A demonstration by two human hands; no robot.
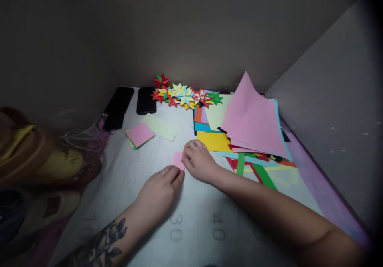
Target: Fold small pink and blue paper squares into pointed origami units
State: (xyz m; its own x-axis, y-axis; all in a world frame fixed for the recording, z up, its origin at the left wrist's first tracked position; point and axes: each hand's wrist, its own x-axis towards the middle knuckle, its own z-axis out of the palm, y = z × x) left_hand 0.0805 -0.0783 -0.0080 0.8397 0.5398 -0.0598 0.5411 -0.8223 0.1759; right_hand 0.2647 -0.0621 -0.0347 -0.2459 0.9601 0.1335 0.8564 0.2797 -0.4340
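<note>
A small pink piece of paper (pixel 178 159) lies on the numbered mat between my hands. The closed fingers of my left hand (pixel 163 185) press on its lower edge. My right hand (pixel 198 160) is closed over its right side, with the fingertips partly hidden. To the left is a stack of small paper squares (pixel 140 134), pink on top, beside a pale green paper strip (pixel 164 127). Several folded paper stars (pixel 182 93) in red, yellow, green and white are heaped at the back.
Large pink sheets (pixel 254 119) lie at the right over coloured paper, including a yellow sheet (pixel 211 140). Green strips (pixel 263 176) and other offcuts lie in front. Two black phone-like objects (pixel 146 100) rest at the back left. A basket-like container (pixel 26 151) borders the left side.
</note>
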